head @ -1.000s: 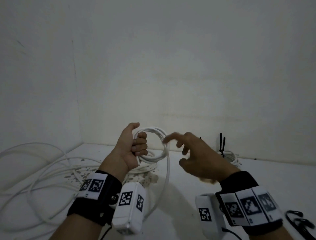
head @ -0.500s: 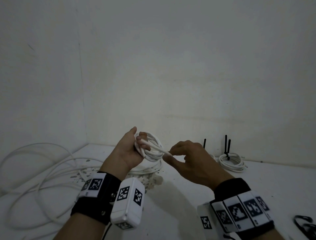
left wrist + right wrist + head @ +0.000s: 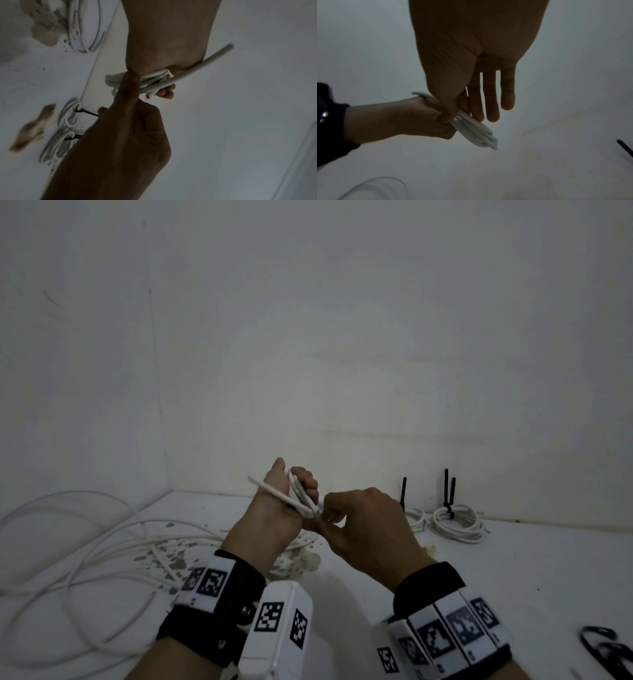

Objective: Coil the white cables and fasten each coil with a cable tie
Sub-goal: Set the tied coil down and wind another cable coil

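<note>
We hold a small white coil (image 3: 301,496) up off the bench (image 3: 513,570), in front of the wall. Our left hand (image 3: 274,508) has its grip closed around the coil, fingers curled over the bunched loops and thumb pointing up. The free end (image 3: 270,491) of the cable crosses the back of that hand and sticks out to the left; in the left wrist view the end (image 3: 202,65) juts past the palm.

Our right hand (image 3: 363,529) meets the coil from the right. Its thumb and forefinger pinch the strands just beside the left fist, while the other three fingers (image 3: 491,97) hang straight in the right wrist view. There the coil (image 3: 477,134) shows as a flat bundle of several loops hanging below both hands.

On the bench to the left, loose cable (image 3: 85,546) sprawls in wide loops over a patch of chipped paint. Near the back wall on the right lie two finished coils (image 3: 457,523), each with a black tie (image 3: 447,491) standing up. More black ties (image 3: 606,648) lie at the near right edge.
</note>
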Action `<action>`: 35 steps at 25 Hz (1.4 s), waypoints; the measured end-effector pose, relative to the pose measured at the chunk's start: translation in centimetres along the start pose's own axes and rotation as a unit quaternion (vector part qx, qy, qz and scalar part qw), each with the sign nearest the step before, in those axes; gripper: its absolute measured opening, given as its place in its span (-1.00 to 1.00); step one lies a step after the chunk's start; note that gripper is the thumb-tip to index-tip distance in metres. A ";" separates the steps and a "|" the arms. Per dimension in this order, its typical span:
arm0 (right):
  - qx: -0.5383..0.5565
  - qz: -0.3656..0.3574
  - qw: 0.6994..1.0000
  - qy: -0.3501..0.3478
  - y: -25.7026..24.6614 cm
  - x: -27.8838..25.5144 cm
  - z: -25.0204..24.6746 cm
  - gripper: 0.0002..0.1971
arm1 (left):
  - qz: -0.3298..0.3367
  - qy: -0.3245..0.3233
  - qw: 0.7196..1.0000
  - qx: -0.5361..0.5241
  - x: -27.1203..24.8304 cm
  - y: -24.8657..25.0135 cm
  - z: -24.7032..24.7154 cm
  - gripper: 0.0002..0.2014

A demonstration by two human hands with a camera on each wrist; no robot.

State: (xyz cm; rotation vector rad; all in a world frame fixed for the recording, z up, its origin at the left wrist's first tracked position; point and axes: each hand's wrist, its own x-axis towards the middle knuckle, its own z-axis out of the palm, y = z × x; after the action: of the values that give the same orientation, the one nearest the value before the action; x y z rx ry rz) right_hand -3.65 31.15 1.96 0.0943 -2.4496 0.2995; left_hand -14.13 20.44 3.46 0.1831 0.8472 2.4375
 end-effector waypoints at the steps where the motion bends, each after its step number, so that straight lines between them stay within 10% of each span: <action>1: 0.013 0.016 1.000 -0.002 -0.1 -0.1 0.1 -0.57 | 0.003 -0.004 1.000 0.005 -0.2 -0.1 0.0 -0.41; 16: 0.075 0.017 0.982 -0.174 0.0 0.1 -2.0 -0.55 | 0.081 0.093 0.959 0.254 -2.6 -1.1 1.5 -0.35; 21: 0.239 0.065 0.969 0.003 -0.5 0.6 -3.9 -0.72 | 0.052 0.082 0.934 0.344 -2.7 -1.8 1.6 -0.28; 35: 0.536 0.226 0.811 0.059 0.8 0.9 -2.6 -0.79 | 0.073 -0.089 0.898 0.425 -3.3 -1.6 2.1 -0.51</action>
State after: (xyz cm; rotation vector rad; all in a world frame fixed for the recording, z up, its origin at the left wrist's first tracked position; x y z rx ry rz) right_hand -2.87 32.58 4.38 -0.0345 -1.8458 1.8021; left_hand -9.97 20.79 4.29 0.7941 1.8065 1.9612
